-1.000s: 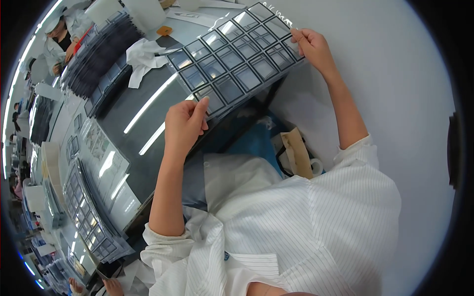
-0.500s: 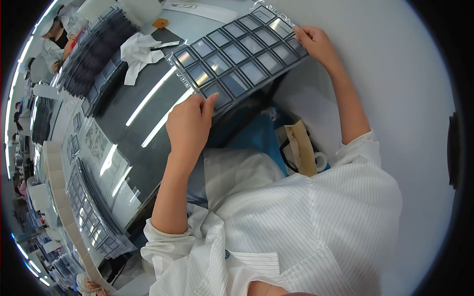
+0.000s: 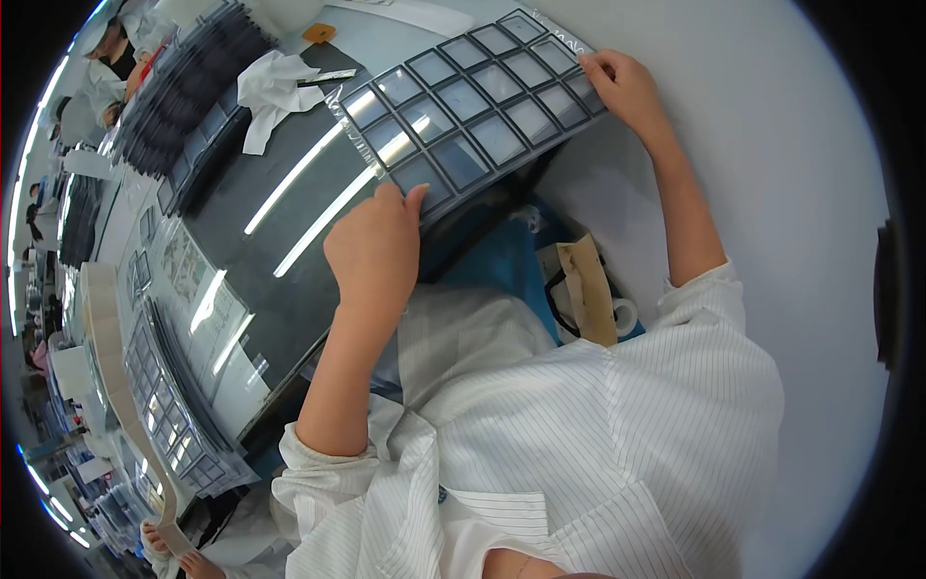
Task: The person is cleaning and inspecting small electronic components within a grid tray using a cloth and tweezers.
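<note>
A flat sheet of black-framed clear rectangular panes (image 3: 479,101), laid out in rows, lies between my hands at the table's near right edge. Clear film ruffles along its two short ends. At its near left corner my left hand (image 3: 374,236) is closed, the thumb lying on top. My right hand (image 3: 619,87) pinches the far right corner, its fingers partly hidden. Beneath the sheet's left end runs a dark glossy tabletop (image 3: 280,207) with bright light reflections. A crumpled white cloth (image 3: 275,89) rests on it, beside a thin strip.
A tall stack of dark framed sheets (image 3: 193,92) stands at the far left, and another stack (image 3: 174,415) at the near left. A small orange block (image 3: 318,35) sits at the back. Below the table are a paper bag (image 3: 584,289) and white roll (image 3: 625,316). Another person's hand (image 3: 201,565) shows lower left.
Reflections on the framed sheet have shifted, and its panes look less bright. Both my hands keep their grip with little movement. Another person's hands have come further into view at lower left.
</note>
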### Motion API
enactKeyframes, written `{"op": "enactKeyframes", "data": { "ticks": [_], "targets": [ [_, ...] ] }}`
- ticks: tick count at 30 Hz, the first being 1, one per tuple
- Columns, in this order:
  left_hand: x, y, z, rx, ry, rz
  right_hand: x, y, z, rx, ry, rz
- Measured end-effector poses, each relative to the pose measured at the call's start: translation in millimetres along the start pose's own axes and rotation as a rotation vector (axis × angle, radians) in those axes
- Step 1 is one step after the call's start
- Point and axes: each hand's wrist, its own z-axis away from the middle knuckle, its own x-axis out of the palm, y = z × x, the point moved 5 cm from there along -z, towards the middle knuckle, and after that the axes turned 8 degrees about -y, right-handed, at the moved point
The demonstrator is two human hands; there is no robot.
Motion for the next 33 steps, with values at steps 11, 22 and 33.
{"op": "enactKeyframes", "data": {
  "ticks": [11, 22, 33],
  "targets": [
    [4, 2, 2, 0.052, 0.064, -0.031, -2, 0, -1, 0.005, -0.003, 0.101],
    [1, -3, 5, 0.075, 0.080, 0.106, -6, -1, 1, 0.013, 0.026, 0.078],
    [-6, 4, 27, -0.049, 0.124, -0.272, -4, -15, -1, 0.205, -0.072, 0.493]
  ]
}}
